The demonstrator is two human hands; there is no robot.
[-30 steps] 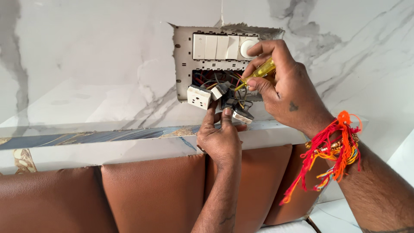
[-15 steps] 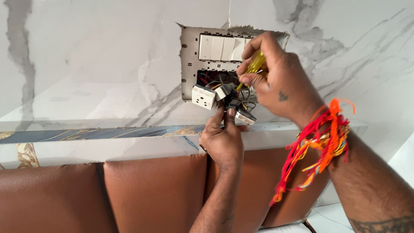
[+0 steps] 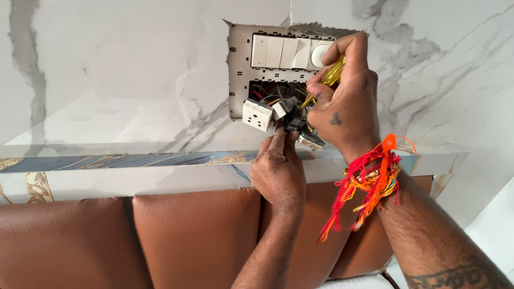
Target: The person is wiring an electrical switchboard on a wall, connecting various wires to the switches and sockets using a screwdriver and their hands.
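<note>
A grey switch box (image 3: 238, 69) is set in a marble wall, with a row of white switches (image 3: 281, 52) and a round white knob (image 3: 320, 53) along its top. Below them the box is open, showing coloured wires (image 3: 267, 93). A white socket module (image 3: 257, 114) and dark switch modules (image 3: 293, 118) hang out on their wires. My left hand (image 3: 278, 171) reaches up from below and pinches the dark modules. My right hand (image 3: 345, 101) grips a yellow-handled screwdriver (image 3: 332, 75), its tip at the modules. Red and orange threads (image 3: 369, 182) circle my right wrist.
A marble ledge with a blue and gold band (image 3: 134, 160) runs under the box. Beneath it is a brown padded headboard (image 3: 193, 235). A white surface (image 3: 492, 235) shows at the lower right.
The view has shifted slightly, so the box sits a bit further right and lower in frame. Both hands stay at the hanging modules, the screwdriver still held at them.
</note>
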